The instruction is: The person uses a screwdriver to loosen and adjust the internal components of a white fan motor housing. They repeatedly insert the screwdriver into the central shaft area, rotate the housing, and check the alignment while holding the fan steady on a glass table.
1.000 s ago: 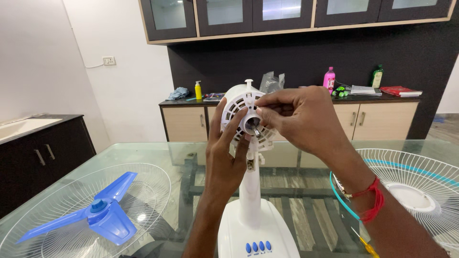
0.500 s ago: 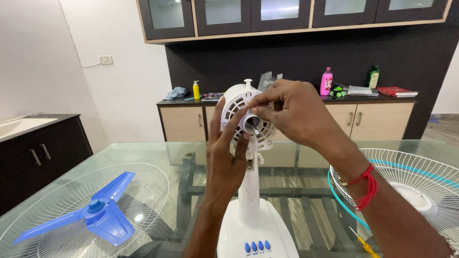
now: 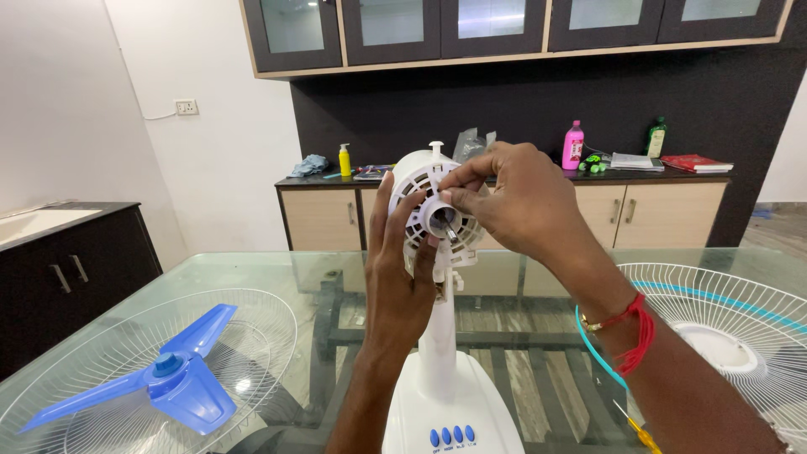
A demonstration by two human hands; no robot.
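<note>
At the near middle of the glass table, my left hand lies open against the white fan motor head while my right hand pinches its hub, light, stiff plastic, probably top-heavy, best steadied by its housing.

The left hand is reaching upright, fingers extended flat against the fan motor. The right hand is curling over it, fingertips pinching at its hub.
</note>
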